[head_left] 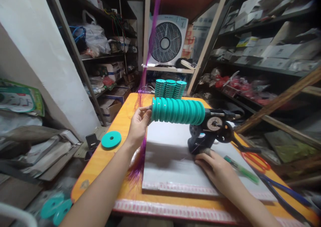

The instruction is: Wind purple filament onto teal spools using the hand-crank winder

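Head view: left hand (pixel 138 122) grip pinched on rod end (pixel 149 107), seemingly steadying teal spools (pixel 178 111) mounted above board (pixel 170 163); right hand (pixel 213 166) against winder (pixel 213 123) base, probably bracing; can't tell closure.

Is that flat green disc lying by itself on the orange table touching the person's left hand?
Apart. The head view shows a strip of bare orange table between the green disc and the left hand.
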Demonstrator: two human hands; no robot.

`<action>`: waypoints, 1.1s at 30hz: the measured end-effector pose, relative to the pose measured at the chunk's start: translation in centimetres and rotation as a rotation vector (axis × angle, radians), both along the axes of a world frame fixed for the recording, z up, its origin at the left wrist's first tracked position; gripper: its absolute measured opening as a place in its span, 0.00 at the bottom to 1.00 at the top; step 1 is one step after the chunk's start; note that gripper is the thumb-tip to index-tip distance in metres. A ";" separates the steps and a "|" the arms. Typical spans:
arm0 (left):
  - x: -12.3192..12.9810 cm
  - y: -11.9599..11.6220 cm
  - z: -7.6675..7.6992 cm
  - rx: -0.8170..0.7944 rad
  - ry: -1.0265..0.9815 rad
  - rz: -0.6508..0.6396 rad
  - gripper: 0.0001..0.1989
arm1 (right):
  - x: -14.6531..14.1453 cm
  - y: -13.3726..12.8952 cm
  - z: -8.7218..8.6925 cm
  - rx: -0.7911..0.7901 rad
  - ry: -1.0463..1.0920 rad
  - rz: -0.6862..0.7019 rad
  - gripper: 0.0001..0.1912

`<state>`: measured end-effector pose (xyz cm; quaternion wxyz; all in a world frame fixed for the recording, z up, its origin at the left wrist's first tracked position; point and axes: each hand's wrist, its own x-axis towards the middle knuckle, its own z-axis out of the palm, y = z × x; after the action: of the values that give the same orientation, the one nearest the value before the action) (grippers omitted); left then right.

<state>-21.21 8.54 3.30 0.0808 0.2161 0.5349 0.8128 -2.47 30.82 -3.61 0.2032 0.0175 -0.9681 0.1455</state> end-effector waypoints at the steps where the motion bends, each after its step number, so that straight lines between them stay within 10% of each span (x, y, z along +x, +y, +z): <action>1: 0.0 0.0 0.0 -0.002 0.001 0.000 0.33 | -0.1 0.0 0.1 0.020 0.017 0.006 0.09; 10: 0.0 -0.1 -0.1 0.015 -0.019 0.006 0.32 | 0.4 -2.8 8.0 -0.163 0.366 0.028 0.03; 16: 0.3 -0.2 0.2 -0.006 -0.017 0.004 0.31 | -6.0 -7.3 14.2 -0.124 0.620 0.182 0.03; 21: 0.3 -0.3 0.2 -0.022 -0.026 0.008 0.30 | -10.3 -8.1 14.7 0.025 0.724 0.171 0.01; 33: 0.3 -0.3 0.3 -0.007 -0.034 0.007 0.32 | -10.7 -8.1 13.8 0.118 0.772 0.101 0.02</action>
<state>-20.91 8.29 3.58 0.0880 0.2000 0.5368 0.8149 -13.12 22.69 10.20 0.5436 0.1301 -0.8251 0.0824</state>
